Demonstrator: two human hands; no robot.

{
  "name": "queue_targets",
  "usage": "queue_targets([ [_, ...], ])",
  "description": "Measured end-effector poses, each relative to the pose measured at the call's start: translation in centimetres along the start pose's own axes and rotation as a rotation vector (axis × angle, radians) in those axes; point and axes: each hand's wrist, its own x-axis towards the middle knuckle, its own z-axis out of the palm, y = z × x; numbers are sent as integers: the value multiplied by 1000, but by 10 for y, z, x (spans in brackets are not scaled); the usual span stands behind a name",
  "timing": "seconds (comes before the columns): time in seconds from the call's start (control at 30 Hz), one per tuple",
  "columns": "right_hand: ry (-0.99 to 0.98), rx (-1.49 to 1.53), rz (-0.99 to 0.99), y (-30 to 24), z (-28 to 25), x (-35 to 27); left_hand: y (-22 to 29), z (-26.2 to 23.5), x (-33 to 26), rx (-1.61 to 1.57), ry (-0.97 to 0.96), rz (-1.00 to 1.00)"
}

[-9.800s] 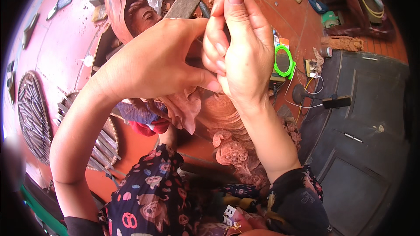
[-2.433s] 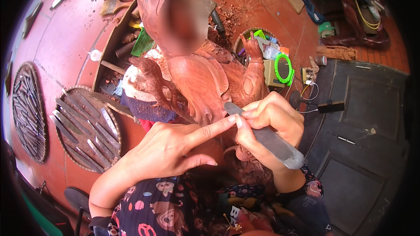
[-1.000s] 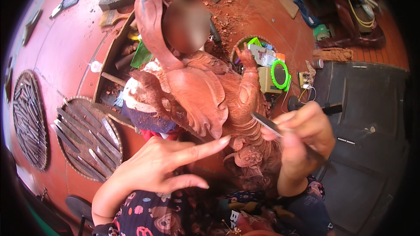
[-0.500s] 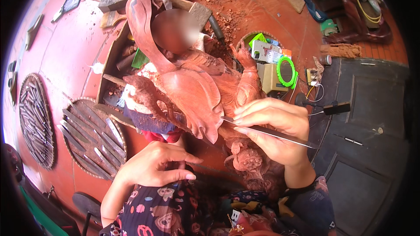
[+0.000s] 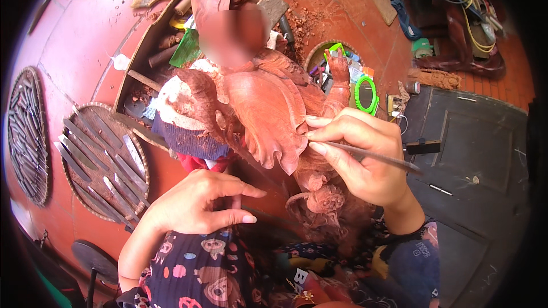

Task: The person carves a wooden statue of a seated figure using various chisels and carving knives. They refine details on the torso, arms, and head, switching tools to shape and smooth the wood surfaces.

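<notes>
A reddish carved wooden statue [image 5: 265, 111] lies tilted in front of me, with flowing drapery folds, a raised carved hand [image 5: 339, 68] and a small carved figure [image 5: 322, 199] at its near end. My right hand [image 5: 365, 154] pinches a slim metal carving tool [image 5: 379, 155], its tip at the edge of a drapery fold; whether the tip touches the wood is hidden by my fingers. My left hand [image 5: 197, 202] rests over my patterned trouser leg with thumb and forefinger apart, holding nothing. A dark blue and white cloth bundle [image 5: 185, 134] lies under the statue's left side.
Two round woven trays stand at the left, one of flat blades [image 5: 105, 162], one of many narrow tools [image 5: 28, 137]. A wooden box [image 5: 128, 82] holds tools behind the statue. A green-framed mirror [image 5: 366, 95] stands beyond my right hand. A dark panel [image 5: 474, 171] lies at right.
The view has shifted, so the trays and statue sit differently in the picture. My right hand has turned the tool slightly, its tip still by the fold. The left hand stays at my leg.
</notes>
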Motion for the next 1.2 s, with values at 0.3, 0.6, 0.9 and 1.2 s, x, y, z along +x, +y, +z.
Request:
queue_targets([
  [0.3, 190, 419, 181, -10, -8, -7, -1, -1, -7, 17, 49, 21],
  [0.6, 366, 746, 158, 70, -41, -74, -69, 12, -38, 551, 391, -655],
  [0.9, 268, 924, 182, 141, -31, -89, -153, 66, -83, 977, 146, -1012],
  [1.2, 36, 959, -60, 163, -66, -34, -167, 83, -95, 1026, -65, -1068],
])
